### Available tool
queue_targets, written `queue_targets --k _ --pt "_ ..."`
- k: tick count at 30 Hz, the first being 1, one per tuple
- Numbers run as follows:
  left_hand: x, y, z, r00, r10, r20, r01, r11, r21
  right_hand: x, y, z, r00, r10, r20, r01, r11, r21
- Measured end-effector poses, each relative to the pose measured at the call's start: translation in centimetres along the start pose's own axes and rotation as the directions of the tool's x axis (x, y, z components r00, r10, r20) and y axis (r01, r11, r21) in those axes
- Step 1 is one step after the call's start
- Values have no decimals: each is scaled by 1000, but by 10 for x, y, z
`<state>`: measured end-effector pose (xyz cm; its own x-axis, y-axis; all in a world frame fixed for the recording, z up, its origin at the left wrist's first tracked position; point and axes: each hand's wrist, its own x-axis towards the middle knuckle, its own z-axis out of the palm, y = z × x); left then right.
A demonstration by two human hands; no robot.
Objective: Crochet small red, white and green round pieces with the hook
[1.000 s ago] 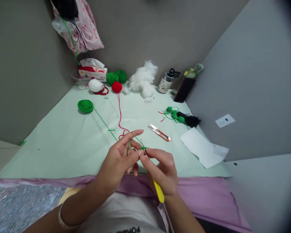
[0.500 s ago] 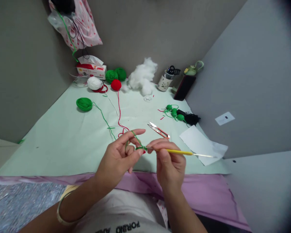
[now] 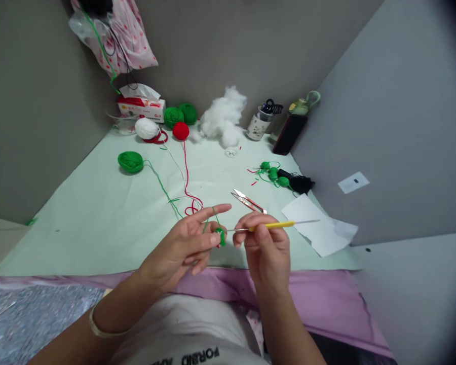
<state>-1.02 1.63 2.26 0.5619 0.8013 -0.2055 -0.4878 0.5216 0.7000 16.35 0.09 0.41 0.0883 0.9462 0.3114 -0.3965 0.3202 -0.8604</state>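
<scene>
My left hand [image 3: 190, 241] pinches a small green crochet piece [image 3: 221, 236] between thumb and fingers, with a bit of red at its lower edge. Green yarn [image 3: 217, 218] runs from the piece up over my outstretched left index finger. In my right hand [image 3: 266, 243] is a crochet hook [image 3: 275, 225] with a yellow grip, held like a pencil and nearly level. Its metal tip points left and reaches the edge of the green piece; whether it sits in a loop I cannot tell. A green yarn ball [image 3: 130, 161] lies at the left, its strand trailing toward my left hand.
Thread snips [image 3: 249, 201] lie just beyond my hands, and white paper [image 3: 319, 225] is at the right. Farther back are a red yarn ball [image 3: 181, 131], a white yarn ball [image 3: 146, 129], white stuffing [image 3: 224, 119], a cup [image 3: 259, 125] and green beads with a black tassel [image 3: 302, 183].
My left hand has turned, so the green piece now shows more of its face. The hook has shifted slightly left in my right hand, and its tail end has tipped up.
</scene>
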Motion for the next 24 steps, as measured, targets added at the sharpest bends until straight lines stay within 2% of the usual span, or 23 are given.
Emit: queue_targets --k 3,6,7,9,11,13,15,19,22,24 --pt "0 0 -4 995 -50 82 53 998 -38 4 -4 -2 989 146 -14 -143 983 115" --pt "1 -4 -4 998 -18 68 19 1000 -21 3 -3 -1 972 236 -10 -230 956 180" --pt "2 -5 -3 999 15 36 -15 1000 6 2 -1 -1 975 223 -6 -219 962 165" --pt "4 -10 0 992 114 -59 -107 989 104 -1 3 1 993 115 -7 -115 993 40" --pt "6 -14 3 961 227 -155 -190 956 224 -3 8 3 999 -36 -7 35 988 -147" --pt "8 -18 4 933 294 -206 -225 925 305 -5 13 3 994 -107 -19 98 962 -254" --pt "8 -20 4 922 316 -222 -229 911 344 -4 16 3 996 -66 -52 52 970 -237" --pt "7 -20 3 919 323 -228 -229 905 358 0 18 5 993 56 -103 -67 993 -98" --pt "6 -17 3 915 328 -236 -242 912 331 2 19 8 992 73 -106 -79 996 -50" --pt "6 -16 3 916 329 -230 -255 920 299 1 20 10 996 40 -85 -47 995 -85"
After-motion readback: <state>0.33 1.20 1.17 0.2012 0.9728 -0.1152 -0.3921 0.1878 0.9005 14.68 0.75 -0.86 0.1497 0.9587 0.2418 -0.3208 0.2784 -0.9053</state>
